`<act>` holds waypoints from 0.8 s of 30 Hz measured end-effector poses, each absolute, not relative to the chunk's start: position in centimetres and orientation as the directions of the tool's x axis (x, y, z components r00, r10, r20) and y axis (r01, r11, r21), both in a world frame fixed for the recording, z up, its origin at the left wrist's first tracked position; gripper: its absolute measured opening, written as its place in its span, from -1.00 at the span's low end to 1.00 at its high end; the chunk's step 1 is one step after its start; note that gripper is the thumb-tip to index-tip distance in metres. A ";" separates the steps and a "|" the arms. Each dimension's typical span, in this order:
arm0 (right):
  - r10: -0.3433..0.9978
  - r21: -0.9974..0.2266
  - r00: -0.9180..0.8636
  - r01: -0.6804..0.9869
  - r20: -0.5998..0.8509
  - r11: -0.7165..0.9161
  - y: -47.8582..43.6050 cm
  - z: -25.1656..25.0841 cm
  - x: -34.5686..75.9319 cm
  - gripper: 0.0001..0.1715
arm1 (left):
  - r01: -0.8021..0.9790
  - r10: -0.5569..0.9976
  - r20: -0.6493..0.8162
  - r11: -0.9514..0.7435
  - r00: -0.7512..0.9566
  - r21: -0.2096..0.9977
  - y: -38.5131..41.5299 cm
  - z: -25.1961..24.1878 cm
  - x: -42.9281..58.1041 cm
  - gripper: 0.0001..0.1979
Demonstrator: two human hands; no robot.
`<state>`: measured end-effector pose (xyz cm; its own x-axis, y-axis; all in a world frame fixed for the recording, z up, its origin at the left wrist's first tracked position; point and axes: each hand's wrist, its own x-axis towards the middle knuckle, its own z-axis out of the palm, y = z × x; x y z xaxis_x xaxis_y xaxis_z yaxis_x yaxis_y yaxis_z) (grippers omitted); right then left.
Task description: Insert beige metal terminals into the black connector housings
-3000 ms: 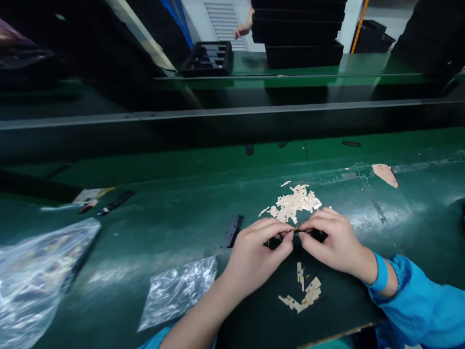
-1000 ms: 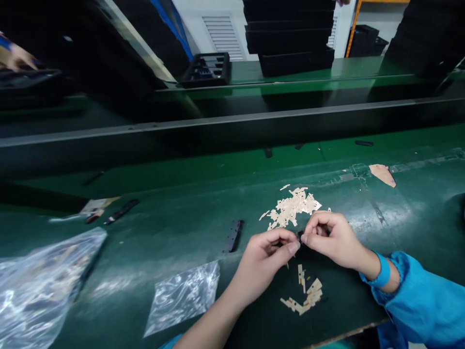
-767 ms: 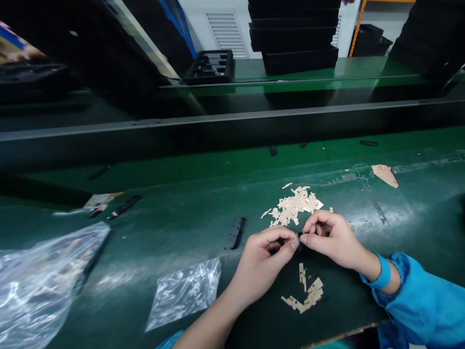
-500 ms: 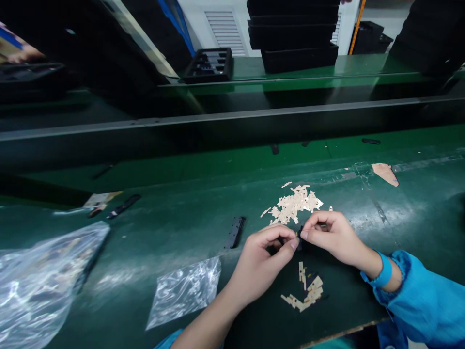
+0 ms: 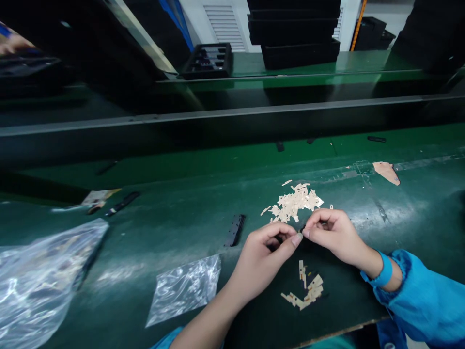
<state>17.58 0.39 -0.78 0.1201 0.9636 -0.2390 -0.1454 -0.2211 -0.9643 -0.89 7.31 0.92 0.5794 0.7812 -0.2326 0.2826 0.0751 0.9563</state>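
Surface: a worn green surface (image 5: 189,218), seen in the head view, runs across the middle and foreground, its near edge showing at lower right.
Left hand: the bare left hand (image 5: 267,249) has its thumb and forefinger clamped on a small dark part (image 5: 301,229).
Right hand: the bare right hand (image 5: 336,236), behind a bright blue fabric sleeve (image 5: 428,295) and a flat blue wristband (image 5: 384,272), has its thumb and forefinger clamped on the same part from the other side.
Small dark part: between the two sets of fingertips — mostly hidden by them, so its shape cannot be told.
Far pile: a heap of cream-coloured, flat, cut pieces (image 5: 293,204) lies just beyond the fingertips.
Near group: a smaller cluster of cream flat pieces with dark and yellowish bits (image 5: 309,293) lies on the near side of the hands.
Beside the left hand: a black, narrow, perforated plate (image 5: 235,230) and, nearer, a crinkled clear plastic bag (image 5: 184,290).
Far left: a large clear plastic bag with blurred contents (image 5: 43,276).
Right, beyond the hands: a tan, flat, tapered scrap (image 5: 386,172).
Background: a black compartmented tray (image 5: 209,60) beside a stack of black trays (image 5: 296,29) — and, at upper left, a co-worker's blurred hand (image 5: 14,44).
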 end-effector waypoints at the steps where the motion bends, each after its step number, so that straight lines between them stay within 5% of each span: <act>1: 0.965 -0.966 0.120 -0.144 -0.233 -0.215 0.4 -0.8 17.6 -0.86 | 0.279 0.772 -0.261 0.114 0.579 0.954 7.4 0.8 -0.8 -0.77; 8: 0.949 -0.905 0.002 -0.302 -0.316 -0.300 0.6 -0.1 17.4 -0.82 | 0.192 0.616 -0.423 0.406 0.665 0.893 8.1 -0.1 -0.9 -0.55; 16: 0.916 -0.822 -0.060 -0.423 -0.396 -0.383 0.7 0.0 17.1 -0.77 | 0.147 0.567 -0.444 0.492 0.694 0.858 7.2 -0.3 0.1 -0.52; 21: 0.918 -0.840 -0.016 -0.398 -0.396 -0.369 0.8 -0.5 17.3 -0.82 | 0.364 0.783 -0.349 0.169 0.514 0.916 9.8 1.2 -2.8 -0.57; 24: 0.900 -0.837 0.024 -0.381 -0.434 -0.394 0.8 -0.9 17.3 -0.82 | 0.717 0.956 -0.208 -0.003 0.207 0.697 12.5 1.8 -6.9 -0.54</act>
